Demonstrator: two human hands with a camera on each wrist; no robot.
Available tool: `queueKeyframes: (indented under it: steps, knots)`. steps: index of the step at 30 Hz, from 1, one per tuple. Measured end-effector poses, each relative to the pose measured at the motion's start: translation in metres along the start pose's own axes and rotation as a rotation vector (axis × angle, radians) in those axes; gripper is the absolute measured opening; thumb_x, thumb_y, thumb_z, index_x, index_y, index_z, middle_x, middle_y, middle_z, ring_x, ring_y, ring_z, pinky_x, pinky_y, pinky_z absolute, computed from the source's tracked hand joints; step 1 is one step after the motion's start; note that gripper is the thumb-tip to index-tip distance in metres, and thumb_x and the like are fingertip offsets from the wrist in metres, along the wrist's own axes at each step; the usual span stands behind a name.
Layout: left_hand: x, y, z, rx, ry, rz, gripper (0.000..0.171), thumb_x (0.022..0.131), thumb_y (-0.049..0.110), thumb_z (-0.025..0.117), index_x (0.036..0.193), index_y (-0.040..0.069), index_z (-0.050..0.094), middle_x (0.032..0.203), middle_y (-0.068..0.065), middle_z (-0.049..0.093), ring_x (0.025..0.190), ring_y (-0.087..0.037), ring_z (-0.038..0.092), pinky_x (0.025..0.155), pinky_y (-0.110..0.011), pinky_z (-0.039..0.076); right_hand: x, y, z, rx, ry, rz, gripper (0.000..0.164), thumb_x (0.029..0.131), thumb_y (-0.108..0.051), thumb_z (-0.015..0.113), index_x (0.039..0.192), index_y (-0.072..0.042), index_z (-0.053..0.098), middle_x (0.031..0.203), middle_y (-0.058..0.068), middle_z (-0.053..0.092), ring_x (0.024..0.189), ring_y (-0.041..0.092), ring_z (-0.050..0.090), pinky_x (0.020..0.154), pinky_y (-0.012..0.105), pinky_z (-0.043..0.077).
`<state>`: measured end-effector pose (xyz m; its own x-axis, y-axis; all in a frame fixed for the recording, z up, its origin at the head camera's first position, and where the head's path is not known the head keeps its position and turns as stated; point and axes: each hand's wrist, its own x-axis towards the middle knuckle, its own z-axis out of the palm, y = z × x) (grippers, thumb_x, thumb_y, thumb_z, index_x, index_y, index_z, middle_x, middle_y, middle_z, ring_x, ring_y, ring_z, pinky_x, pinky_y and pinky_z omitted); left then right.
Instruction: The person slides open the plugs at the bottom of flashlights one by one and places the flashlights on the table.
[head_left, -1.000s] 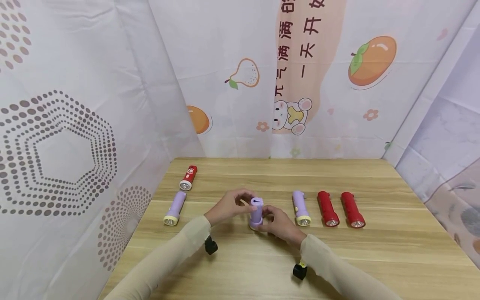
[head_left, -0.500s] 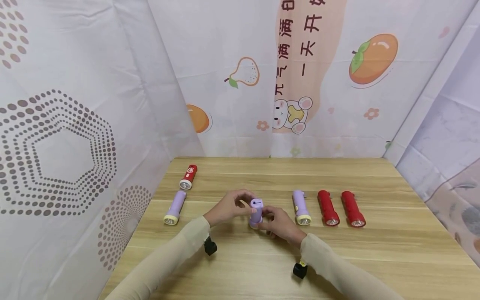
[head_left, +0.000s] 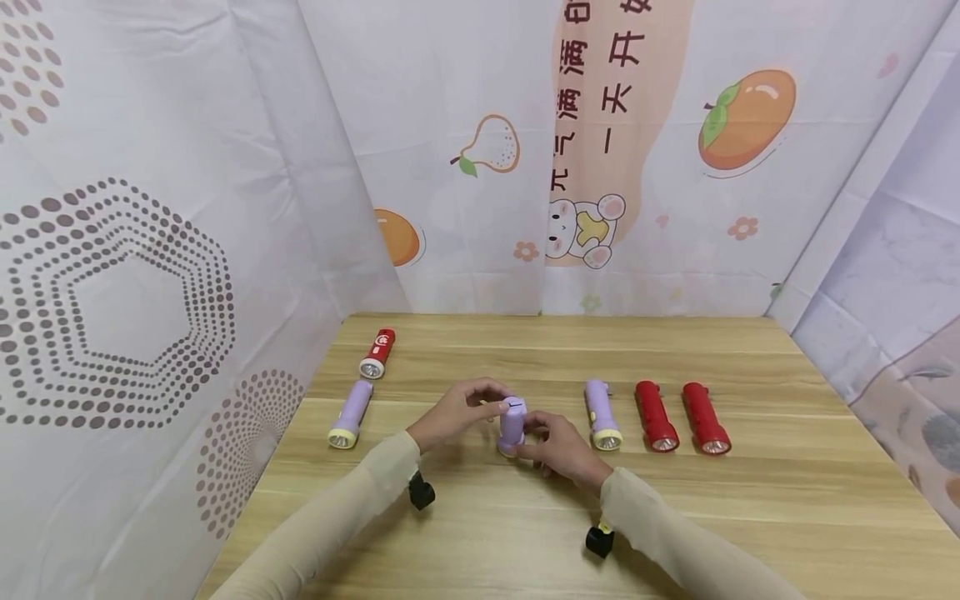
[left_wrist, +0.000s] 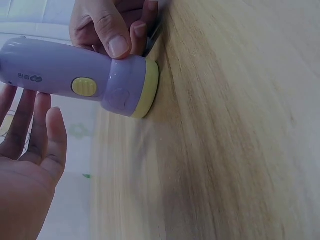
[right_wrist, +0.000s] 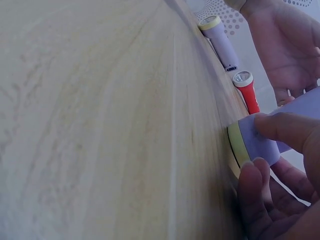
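Observation:
A lilac flashlight (head_left: 513, 429) stands upright between both hands, its pale yellow lamp end (left_wrist: 147, 90) down at the table. A yellow switch (left_wrist: 84, 87) shows on its side in the left wrist view. My left hand (head_left: 467, 410) holds the upper end, thumb at the top edge and fingers behind. Low down, my right hand (head_left: 562, 450) pinches the flashlight near its head, with the thumb (right_wrist: 280, 129) on one side and curled fingers on the other. The lens faces the tabletop and is hidden.
Left on the wooden table (head_left: 480, 542) lie another lilac flashlight (head_left: 354, 410) and a red one with a white rim (head_left: 378, 353). To the right lie a lilac flashlight (head_left: 601, 412) and two red ones, the nearer red flashlight (head_left: 654, 415) and the outer red flashlight (head_left: 703, 417). Printed curtains hang behind.
My left thumb has shifted from the flashlight's side up to its top edge, covering part of the end cap. The flashlight has straightened from a slight tilt. The right hand is almost still.

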<state>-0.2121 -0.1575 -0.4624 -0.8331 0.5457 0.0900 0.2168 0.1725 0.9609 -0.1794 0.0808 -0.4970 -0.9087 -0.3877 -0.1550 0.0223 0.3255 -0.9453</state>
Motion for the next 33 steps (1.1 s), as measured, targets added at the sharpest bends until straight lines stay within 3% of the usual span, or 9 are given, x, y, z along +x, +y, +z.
queueKeyframes:
  steps: [11, 19, 24, 33]
  knots:
    - [0.0001, 0.0033, 0.0026, -0.035, 0.015, -0.046, 0.038, 0.099, 0.037, 0.071, 0.128, 0.012, 0.070, 0.129, 0.001, 0.067, 0.115, -0.023, 0.063, 0.093, -0.042, 0.053, 0.0005, 0.0021, 0.0005, 0.003, 0.014, 0.006, 0.049, 0.085, -0.026, 0.087, 0.122, -0.006, 0.063, 0.118, 0.011, 0.067, 0.067, 0.021, 0.061, 0.053, 0.035, 0.053]
    - [-0.0008, 0.0029, 0.0025, -0.028, 0.022, -0.043, 0.035, 0.100, 0.036, 0.069, 0.127, 0.014, 0.070, 0.129, 0.000, 0.067, 0.113, -0.022, 0.064, 0.093, -0.047, 0.054, 0.0009, 0.0012, 0.0014, -0.019, 0.013, 0.007, 0.053, 0.082, -0.032, 0.089, 0.120, -0.008, 0.062, 0.115, 0.009, 0.067, 0.067, 0.021, 0.061, 0.053, 0.036, 0.053]
    - [-0.0005, 0.0039, 0.0028, -0.026, 0.029, -0.040, 0.032, 0.099, 0.038, 0.070, 0.123, 0.017, 0.071, 0.127, -0.001, 0.067, 0.112, -0.022, 0.064, 0.092, -0.043, 0.054, 0.0003, 0.0003, 0.0023, -0.016, 0.022, 0.021, 0.052, 0.082, -0.031, 0.089, 0.120, -0.008, 0.062, 0.115, 0.010, 0.067, 0.067, 0.021, 0.061, 0.053, 0.035, 0.053]
    - [0.0016, 0.0060, 0.0044, -0.035, 0.044, -0.039, 0.029, 0.099, 0.033, 0.071, 0.118, 0.012, 0.071, 0.122, -0.003, 0.068, 0.106, -0.022, 0.064, 0.090, -0.039, 0.055, -0.0007, -0.0029, 0.0034, -0.001, 0.032, 0.035, 0.050, 0.082, -0.027, 0.090, 0.118, -0.008, 0.062, 0.114, 0.010, 0.067, 0.068, 0.022, 0.061, 0.052, 0.035, 0.052]
